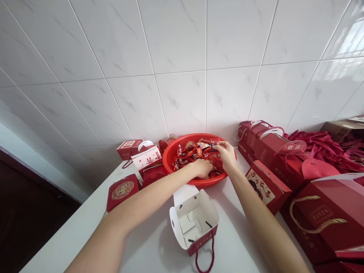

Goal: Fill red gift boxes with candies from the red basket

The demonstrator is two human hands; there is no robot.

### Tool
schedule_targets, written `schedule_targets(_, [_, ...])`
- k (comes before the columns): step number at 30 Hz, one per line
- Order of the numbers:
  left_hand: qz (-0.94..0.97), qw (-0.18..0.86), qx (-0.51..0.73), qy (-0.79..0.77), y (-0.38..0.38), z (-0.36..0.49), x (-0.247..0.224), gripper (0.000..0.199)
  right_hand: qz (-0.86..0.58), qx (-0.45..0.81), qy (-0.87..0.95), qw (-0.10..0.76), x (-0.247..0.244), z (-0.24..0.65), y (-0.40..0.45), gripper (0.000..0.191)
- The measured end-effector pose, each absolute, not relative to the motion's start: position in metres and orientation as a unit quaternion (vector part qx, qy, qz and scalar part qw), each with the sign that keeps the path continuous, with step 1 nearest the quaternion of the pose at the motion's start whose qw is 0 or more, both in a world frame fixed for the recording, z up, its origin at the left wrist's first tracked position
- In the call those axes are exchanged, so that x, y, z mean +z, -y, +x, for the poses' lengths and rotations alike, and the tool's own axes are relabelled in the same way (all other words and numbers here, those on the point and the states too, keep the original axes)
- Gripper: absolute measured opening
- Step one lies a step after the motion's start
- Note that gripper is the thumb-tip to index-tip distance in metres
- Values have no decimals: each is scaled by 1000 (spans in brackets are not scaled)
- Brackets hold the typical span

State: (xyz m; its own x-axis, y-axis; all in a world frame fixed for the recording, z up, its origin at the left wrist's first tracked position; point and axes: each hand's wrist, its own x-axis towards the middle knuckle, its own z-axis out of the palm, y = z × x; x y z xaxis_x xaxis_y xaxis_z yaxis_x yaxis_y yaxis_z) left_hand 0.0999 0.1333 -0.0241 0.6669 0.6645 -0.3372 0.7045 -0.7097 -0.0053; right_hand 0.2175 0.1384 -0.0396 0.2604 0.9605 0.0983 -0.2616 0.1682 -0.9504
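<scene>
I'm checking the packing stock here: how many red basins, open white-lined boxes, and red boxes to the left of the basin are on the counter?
Red plastic basin: 1
Open white-lined box: 1
Red boxes left of the basin: 3
Total: 5

The only view is worn on the person's head and looks forward and down from just behind the arms. The forearms [136, 197] rise from the bottom corners toward the left hand [202, 168] and right hand [226, 155], which sit near mid-frame, some way ahead of the lens, over a red plastic basin [170, 153]. The white counter [148, 235] crosses the lower half on a slant, close below the camera. A dark floor [28, 212] shows at lower left, and a tiled wall [182, 68] fills the upper half, facing the camera beyond the counter.
</scene>
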Motion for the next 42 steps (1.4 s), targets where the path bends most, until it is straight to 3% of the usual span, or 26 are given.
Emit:
schedule_targets(5, [887,-1,-165,-432,-137,123,-29,30,-432,478,376,666,-39,217,-138,30])
schedule_targets(11, [876,52,-204,-433,-139,111,-28,39,-420,472,371,680,-43,217,-140,31])
schedule_targets(19, [884,82,-139,-439,-143,108,-44,18,-424,465,367,685,-45,216,-141,32])
schedule_targets(23, [883,166,-141,-416,-154,94,-37,15,-428,458,365,688,-44,217,-142,33])
schedule_targets(27, [835,312,-32,-452,-168,64,-28,23,-428,460,374,682,-42,218,-142,28])
schedule_targets(31, [756,432,93,-483,-176,40,-30,11,-429,469,378,673,-41,219,-141,28])
schedule_targets(34, [755,423,157,-475,-181,34,-35,9,-430,472,381,669,-42,219,-142,28])
schedule_targets(39, [744,447,215,-447,-190,34,-43,30,-431,472,382,667,-42,219,-142,29])
schedule_targets(42, [746,431,245,-444,-191,34,-45,29,-429,470,386,668,-43,218,-142,28])
